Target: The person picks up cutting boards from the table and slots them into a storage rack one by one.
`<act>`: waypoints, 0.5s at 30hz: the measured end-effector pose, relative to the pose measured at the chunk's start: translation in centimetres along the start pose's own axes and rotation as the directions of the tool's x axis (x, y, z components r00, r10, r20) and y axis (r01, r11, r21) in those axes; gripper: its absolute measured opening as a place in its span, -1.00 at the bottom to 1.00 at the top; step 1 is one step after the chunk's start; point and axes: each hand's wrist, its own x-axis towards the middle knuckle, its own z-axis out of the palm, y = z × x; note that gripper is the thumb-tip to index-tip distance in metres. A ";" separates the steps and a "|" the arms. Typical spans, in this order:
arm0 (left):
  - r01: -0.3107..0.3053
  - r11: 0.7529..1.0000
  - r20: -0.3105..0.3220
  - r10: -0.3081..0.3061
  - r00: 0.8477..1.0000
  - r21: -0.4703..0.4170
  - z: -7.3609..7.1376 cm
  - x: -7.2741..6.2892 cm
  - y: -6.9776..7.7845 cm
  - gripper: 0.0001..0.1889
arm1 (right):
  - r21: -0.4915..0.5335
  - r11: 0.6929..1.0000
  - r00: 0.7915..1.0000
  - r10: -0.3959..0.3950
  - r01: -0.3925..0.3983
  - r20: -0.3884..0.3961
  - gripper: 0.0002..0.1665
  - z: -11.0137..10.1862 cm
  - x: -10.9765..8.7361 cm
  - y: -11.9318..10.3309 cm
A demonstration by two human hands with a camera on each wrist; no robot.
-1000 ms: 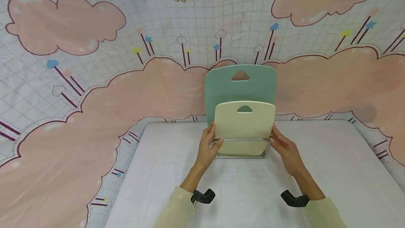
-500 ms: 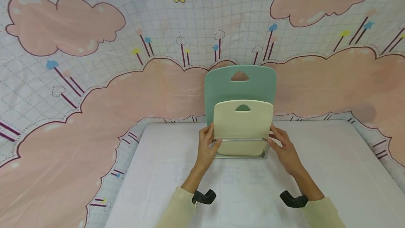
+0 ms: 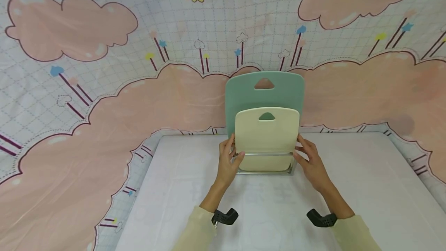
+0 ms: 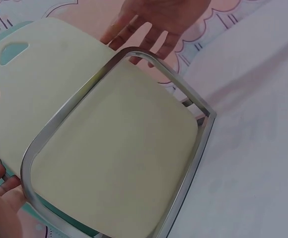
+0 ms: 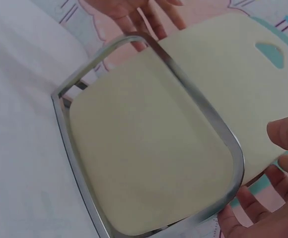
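A cream chopping board stands upright in a metal rack, its lower part behind the front bar. Behind it rises a larger green chopping board, mostly covered low down. My left hand is at the left side of the rack, fingertips by the cream board's edge and thumb near the bar's corner. My right hand mirrors it on the right. In the right wrist view its fingers reach along the rack's side, its thumb overlapping the cream board. The fingers of both hands look extended.
The rack stands on a white-covered table, toward its far edge. Behind hangs a patterned cloth with clouds and stars. A dark wrist camera is on the left wrist and another on the right.
The cream board's top edge has risen a little and shifted slightly left. My right hand has moved slightly left with it; my left hand has stayed almost in place.
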 end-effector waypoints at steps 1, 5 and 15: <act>0.000 1.000 -0.002 0.000 1.000 -0.003 0.0 0.0 0.0 -0.33 | 0.005 1.000 1.000 -0.003 0.003 0.001 -0.23 0.0 0.0 0.0; 0.002 1.000 -0.005 -0.002 1.000 -0.004 -0.1 -0.2 0.0 -0.34 | 0.009 1.000 1.000 -0.012 0.012 0.007 -0.25 0.1 0.0 0.0; -0.015 1.000 0.021 0.014 1.000 0.022 -0.2 -0.2 0.0 -0.32 | -0.010 1.000 0.999 -0.028 0.028 0.018 -0.26 0.0 0.1 0.3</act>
